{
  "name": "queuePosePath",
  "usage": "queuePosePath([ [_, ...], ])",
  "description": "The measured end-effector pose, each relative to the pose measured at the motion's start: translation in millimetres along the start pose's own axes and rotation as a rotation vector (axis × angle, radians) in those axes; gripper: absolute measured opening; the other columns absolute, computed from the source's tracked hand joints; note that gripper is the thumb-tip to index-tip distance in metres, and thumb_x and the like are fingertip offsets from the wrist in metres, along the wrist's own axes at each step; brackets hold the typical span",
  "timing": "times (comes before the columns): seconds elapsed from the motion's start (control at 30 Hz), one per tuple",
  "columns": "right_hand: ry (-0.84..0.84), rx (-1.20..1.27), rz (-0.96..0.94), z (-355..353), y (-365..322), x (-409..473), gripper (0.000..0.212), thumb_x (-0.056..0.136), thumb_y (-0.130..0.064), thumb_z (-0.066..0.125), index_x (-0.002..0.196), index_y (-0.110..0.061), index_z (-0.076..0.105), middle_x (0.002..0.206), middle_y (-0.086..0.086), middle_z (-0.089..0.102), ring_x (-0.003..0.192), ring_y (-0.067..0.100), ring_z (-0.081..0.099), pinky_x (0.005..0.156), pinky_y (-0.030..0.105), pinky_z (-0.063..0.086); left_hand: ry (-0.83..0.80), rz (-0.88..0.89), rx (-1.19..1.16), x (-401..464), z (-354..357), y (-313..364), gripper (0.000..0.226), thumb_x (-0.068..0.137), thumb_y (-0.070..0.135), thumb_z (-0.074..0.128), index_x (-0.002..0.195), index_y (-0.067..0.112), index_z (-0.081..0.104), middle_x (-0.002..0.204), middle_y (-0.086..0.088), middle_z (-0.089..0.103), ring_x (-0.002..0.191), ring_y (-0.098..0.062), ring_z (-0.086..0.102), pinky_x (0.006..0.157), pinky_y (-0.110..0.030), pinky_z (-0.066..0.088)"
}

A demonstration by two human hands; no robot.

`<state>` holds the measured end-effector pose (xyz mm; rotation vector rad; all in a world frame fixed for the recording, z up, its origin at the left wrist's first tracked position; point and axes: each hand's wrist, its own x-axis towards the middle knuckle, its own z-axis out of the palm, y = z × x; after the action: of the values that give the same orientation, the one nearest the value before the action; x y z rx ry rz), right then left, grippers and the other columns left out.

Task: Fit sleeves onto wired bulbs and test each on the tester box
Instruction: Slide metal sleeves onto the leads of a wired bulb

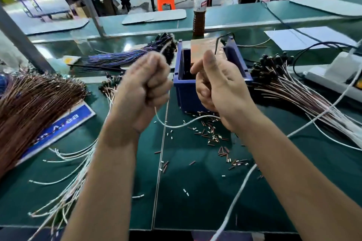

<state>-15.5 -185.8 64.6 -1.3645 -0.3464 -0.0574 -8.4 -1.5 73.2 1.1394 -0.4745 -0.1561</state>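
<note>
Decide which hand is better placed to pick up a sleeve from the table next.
Right. The right hand hovers just above the scattered sleeves; the left hand is fisted round the white wire.

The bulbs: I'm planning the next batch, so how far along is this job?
Probably done: a pile of wired bulbs lies right of the blue box, though that is only a guess. In hand: the left hand grips one white wire running toward the right hand, whose grip is hidden. Left: a large brown bundle at left, loose wires and scattered sleeves suggest plenty remains.
</note>
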Motion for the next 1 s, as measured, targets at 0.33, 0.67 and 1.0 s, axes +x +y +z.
queuePosePath([
  [0.33,0.062,-0.194,-0.105,-25,18,-5,0.022,0.103,-0.032,0.062,0.089,-0.014,0.063,0.056,-0.013,0.044,0.047,0.007,0.031,0.046,0.021,0.026,0.069,-0.148,0.046,-3,0,-64,0.021,0.105,0.020,0.046,0.088,0.013,0.055,0.063,0.004,0.035,0.049,-0.006,0.021,0.040,-0.018,0.014],
  [0.67,-0.471,-1.405,-0.046,-30,3,0,0.048,0.088,-0.048,0.079,0.124,-0.021,0.066,0.099,-0.004,0.068,0.092,0.021,0.066,0.081,0.035,0.054,0.468,0.162,0.178,-4,-19,-61,0.023,0.099,0.013,0.048,0.080,0.012,0.061,0.054,0.004,0.041,0.046,-0.010,0.023,0.045,-0.024,0.013],
  [1.0,-0.640,-1.535,0.349,-46,9,-16,0.024,0.085,-0.040,0.081,0.079,-0.028,0.061,0.083,-0.010,0.063,0.077,0.014,0.064,0.061,0.031,0.051,0.668,0.265,0.051,-6,-33,-57,0.034,0.105,0.005,0.040,0.078,0.012,0.058,0.054,0.004,0.038,0.045,-0.009,0.026,0.041,-0.021,0.018],
])
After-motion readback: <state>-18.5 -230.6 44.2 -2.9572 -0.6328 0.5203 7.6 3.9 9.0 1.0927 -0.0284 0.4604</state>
